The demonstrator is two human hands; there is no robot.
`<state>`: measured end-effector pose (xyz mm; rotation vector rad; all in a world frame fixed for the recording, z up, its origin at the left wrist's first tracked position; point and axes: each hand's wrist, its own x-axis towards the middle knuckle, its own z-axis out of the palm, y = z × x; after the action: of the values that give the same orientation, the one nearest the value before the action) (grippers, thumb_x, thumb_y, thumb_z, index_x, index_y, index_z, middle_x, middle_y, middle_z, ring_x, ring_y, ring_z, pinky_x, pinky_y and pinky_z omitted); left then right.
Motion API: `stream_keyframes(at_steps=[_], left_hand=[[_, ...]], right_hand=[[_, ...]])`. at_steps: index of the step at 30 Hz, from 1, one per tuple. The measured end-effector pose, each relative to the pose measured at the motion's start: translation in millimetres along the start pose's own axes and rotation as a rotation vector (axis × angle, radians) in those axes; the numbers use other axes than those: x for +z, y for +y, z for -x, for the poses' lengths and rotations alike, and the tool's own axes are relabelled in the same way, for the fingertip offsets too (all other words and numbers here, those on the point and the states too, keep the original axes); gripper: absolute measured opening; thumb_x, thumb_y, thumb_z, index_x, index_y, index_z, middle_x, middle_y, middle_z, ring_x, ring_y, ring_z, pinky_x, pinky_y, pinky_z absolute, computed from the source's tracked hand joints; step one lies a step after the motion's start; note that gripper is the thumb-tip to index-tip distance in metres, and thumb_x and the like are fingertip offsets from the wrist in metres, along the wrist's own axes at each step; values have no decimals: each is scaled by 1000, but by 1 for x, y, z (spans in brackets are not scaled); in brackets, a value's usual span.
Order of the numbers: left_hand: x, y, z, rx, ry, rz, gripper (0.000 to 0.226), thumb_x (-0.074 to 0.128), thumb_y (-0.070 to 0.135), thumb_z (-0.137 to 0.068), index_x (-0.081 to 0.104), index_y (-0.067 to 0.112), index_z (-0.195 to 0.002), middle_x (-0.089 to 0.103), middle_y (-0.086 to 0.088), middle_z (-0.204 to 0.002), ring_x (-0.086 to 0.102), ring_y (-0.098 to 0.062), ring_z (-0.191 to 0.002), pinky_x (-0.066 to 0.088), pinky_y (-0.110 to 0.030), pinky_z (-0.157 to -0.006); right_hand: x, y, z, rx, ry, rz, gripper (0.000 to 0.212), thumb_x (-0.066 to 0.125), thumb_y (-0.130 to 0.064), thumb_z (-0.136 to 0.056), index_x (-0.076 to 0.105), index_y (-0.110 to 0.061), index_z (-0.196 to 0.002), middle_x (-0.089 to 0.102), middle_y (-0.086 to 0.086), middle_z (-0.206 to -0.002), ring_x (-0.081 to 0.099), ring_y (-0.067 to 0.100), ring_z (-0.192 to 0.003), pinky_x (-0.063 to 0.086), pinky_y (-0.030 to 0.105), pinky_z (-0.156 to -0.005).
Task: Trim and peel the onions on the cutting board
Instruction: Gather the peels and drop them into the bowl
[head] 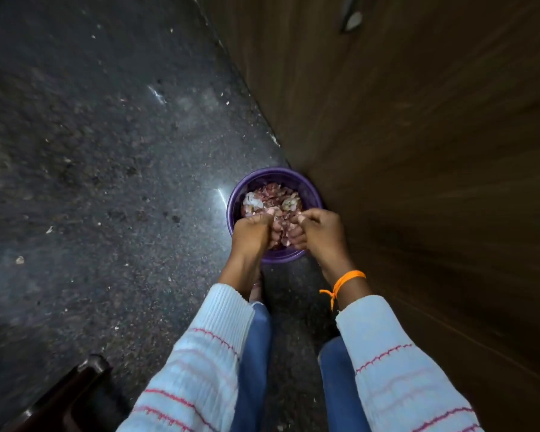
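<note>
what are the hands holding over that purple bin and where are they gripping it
Both hands, left hand and right hand, pinch pinkish papery onion peels between curled fingertips, over the round purple plastic bin.

Standing on the floor [106,151] against the wooden panel [418,151] on the right: a bucket [236,199] holding onion peels [270,198]. Hovering over its near rim, side by side: left hand [251,232] and right hand [317,232], cupping peels between them. Lying at the near left: a dark furniture edge [75,391].
</note>
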<state>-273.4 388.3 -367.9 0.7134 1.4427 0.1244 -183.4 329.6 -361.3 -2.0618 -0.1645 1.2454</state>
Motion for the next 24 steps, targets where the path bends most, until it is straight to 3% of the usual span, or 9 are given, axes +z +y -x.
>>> stream_keyframes(at_steps=[3, 6, 10, 13, 16, 20, 24], left_hand=[[9, 34, 73, 159, -66, 55, 21, 50, -11, -89, 56, 8, -85, 62, 0, -63, 55, -1, -45, 43, -11, -43], [21, 64, 149, 273, -129, 93, 24, 48, -12, -88, 56, 9, -96, 62, -5, -76, 57, -5, -53, 45, -14, -48], [44, 92, 247, 357, -268, 108, 16, 50, -1, -91, 62, 10, -90, 67, -13, -84, 63, -19, -75, 50, -25, -70], [67, 101, 308, 424, -400, 79, 14, 50, 3, -92, 63, 7, -92, 66, -20, -91, 62, -26, -85, 49, -36, -81], [98, 101, 352, 485, -517, 34, 15, 50, 4, -93, 64, 7, -91, 68, -18, -88, 64, -26, -84, 51, -33, -77], [148, 86, 401, 530, -634, -91, 15, 50, 3, -93, 64, 5, -91, 67, -26, -95, 63, -27, -84, 53, -27, -69], [202, 57, 449, 532, -785, -220, 16, 47, 1, -94, 63, 2, -92, 66, -24, -92, 62, -26, -81, 54, -23, -63]], right_hand=[[-26, -39, 62, -192, -2, 14, 38, 45, 19, -76, 65, -13, -80, 65, -2, -76, 65, 13, -76, 54, 29, -74], [-62, -76, 130, -352, 63, -40, 35, 48, 13, -78, 62, -18, -74, 64, -8, -72, 62, 5, -70, 52, 25, -73], [-116, -111, 215, -501, 118, -191, 24, 53, -1, -85, 62, -21, -76, 68, -3, -72, 68, 15, -72, 57, 42, -76], [-163, -124, 268, -572, 176, -284, 17, 53, -6, -85, 64, -18, -80, 70, 1, -76, 70, 17, -77, 57, 43, -78], [-209, -123, 307, -587, 258, -350, 15, 54, -4, -88, 65, -12, -84, 70, 3, -78, 70, 17, -78, 57, 39, -76], [-266, -100, 343, -593, 419, -385, 13, 55, -4, -88, 65, -11, -84, 69, 2, -76, 69, 19, -79, 56, 44, -78], [-324, -64, 383, -571, 548, -484, 22, 51, 1, -90, 63, -14, -81, 67, 1, -73, 68, 13, -73, 58, 38, -74]])
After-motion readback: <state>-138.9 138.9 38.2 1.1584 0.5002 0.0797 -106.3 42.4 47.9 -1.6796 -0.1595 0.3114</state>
